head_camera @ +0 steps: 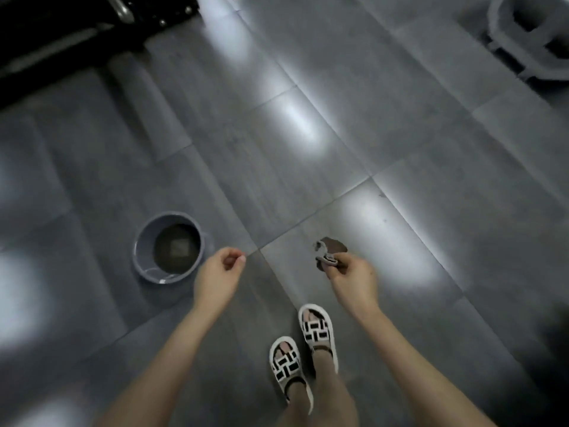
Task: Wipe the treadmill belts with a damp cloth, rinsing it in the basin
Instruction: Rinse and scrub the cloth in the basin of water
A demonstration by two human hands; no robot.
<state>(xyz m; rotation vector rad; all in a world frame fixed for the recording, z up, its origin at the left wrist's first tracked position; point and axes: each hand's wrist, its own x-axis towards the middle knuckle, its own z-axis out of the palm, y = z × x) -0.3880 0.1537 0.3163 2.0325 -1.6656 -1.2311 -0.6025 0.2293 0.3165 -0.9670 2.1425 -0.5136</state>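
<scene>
Cloth in right hand — basin, sandals nearby

There is one round grey basin at eight o'clock and one crumpled grey cloth at five o'clock, pinched in the right hand. The hands number two, with the left hand at seven o'clock holding nothing, and two black-and-white sandals stand at six o'clock. One black machine sits at ten o'clock, and one pale grey moulded object, too blurred to name, at two o'clock.
</scene>
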